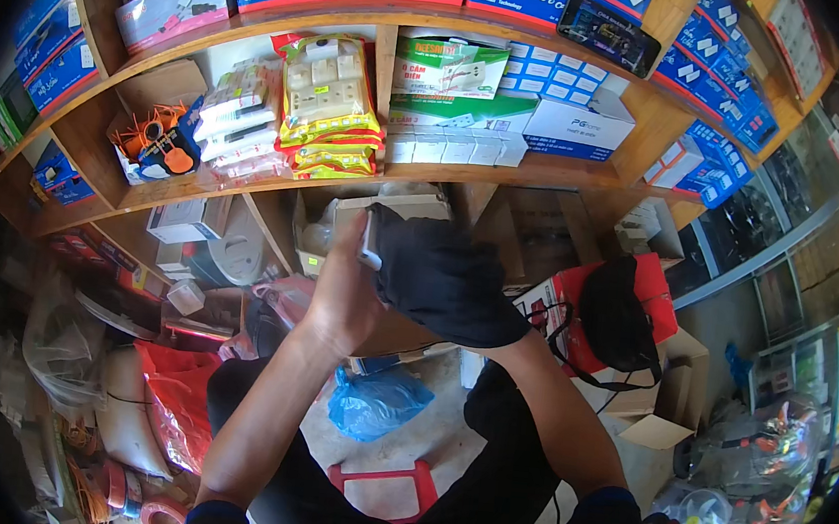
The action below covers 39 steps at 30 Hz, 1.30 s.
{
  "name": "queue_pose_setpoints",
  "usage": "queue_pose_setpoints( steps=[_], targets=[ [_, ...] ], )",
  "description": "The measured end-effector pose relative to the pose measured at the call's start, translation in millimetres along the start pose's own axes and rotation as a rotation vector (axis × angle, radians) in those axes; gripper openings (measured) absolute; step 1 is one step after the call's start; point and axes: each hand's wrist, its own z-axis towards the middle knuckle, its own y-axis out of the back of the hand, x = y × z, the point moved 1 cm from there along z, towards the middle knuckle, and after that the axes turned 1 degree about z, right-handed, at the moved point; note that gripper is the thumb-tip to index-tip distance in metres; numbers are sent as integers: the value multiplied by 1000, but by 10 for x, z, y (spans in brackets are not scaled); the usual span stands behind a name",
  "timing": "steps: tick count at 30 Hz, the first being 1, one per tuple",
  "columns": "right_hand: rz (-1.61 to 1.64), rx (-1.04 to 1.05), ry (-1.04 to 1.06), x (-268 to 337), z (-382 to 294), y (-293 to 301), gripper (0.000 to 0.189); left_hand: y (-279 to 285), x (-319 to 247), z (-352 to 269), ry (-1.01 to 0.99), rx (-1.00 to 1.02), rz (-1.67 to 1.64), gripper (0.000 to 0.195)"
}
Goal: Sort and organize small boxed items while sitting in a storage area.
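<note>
My left hand (345, 297) is raised before the shelves, its thumb up along a small white flat-edged object (371, 239). Most of that object is hidden by a black cloth (448, 279). The cloth covers my right hand down to the wrist (515, 353), so those fingers are out of sight. The cloth presses against the white object from the right. Behind both hands is an open cardboard box (424, 206) on the lower shelf.
Wooden shelves (321, 14) hold boxed sockets and yellow packs (332, 105). A phone (608, 35) leans on the upper shelf. To the right stands a red box (653, 290) with a black bag (617, 317) on it. A blue plastic bag (381, 401) lies on the floor between my legs.
</note>
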Motion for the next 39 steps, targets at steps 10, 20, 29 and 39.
queue_pose_setpoints(
  steps=[10,20,29,39],
  targets=[
    [621,-212,-514,-112,-37,-126,30,158,74,24,-80,-3,341,58],
    [258,-106,-182,36,-22,-405,48,206,-64,72,-216,-124,99,51],
    [-393,280,-128,93,248,-164,20,176,111,-67,-154,1,438,69],
    [-324,-74,-47,111,203,-78,15,221,175,-57,-84,-101,633,56]
  ],
)
